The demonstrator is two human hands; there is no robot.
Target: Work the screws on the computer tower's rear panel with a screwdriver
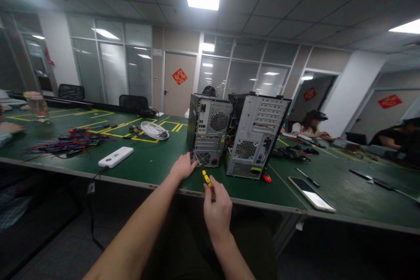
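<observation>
Two computer towers stand upright side by side with their backs toward me, the left computer tower (213, 140) and the right computer tower (246, 135). My right hand (218, 205) grips a yellow-handled screwdriver (206, 176) between thumb and fingers. Its tip points at the lower left of the left tower's back, near the bottom fan grille; whether it touches a screw is too small to tell. My left hand (183, 167) rests at that tower's lower left corner, fingers against the case. What its fingertips hold, if anything, I cannot make out.
Left on the green table (157, 175) lie a white power bank (116, 157), a bundle of thin wires (72, 142) and a white round basket (155, 130). To the right are a red-handled tool (267, 178), a phone (311, 193) and dark cables (295, 152). Other people sit farther off.
</observation>
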